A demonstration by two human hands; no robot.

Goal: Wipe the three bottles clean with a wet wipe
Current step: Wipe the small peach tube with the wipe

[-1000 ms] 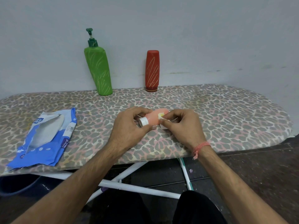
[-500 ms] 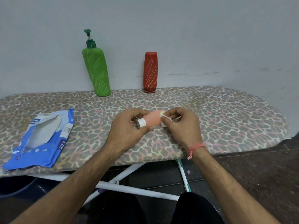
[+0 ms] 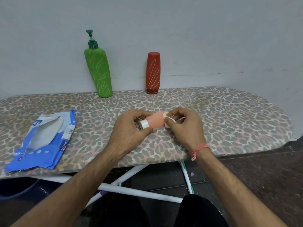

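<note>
A small pink bottle (image 3: 155,120) with a white cap lies sideways just above the ironing board (image 3: 229,122). My left hand (image 3: 131,130) grips it at the cap end. My right hand (image 3: 185,126) pinches a folded white wet wipe (image 3: 170,120) against the bottle's far end. A green pump bottle (image 3: 99,74) leans against the wall at the back. To its right a red bottle (image 3: 153,72) stands on its cap by the wall. Both carry pale scribbled streaks.
A torn-open blue wet-wipe pack (image 3: 44,138) lies on the left of the leopard-print board. The board's rounded end is at the right. White metal legs (image 3: 131,190) and a dark floor show below its near edge.
Both hands and the pink bottle have stayed in place; the wipe in my right hand has shifted slightly over the bottle's far end. The camera has tilted a little.
</note>
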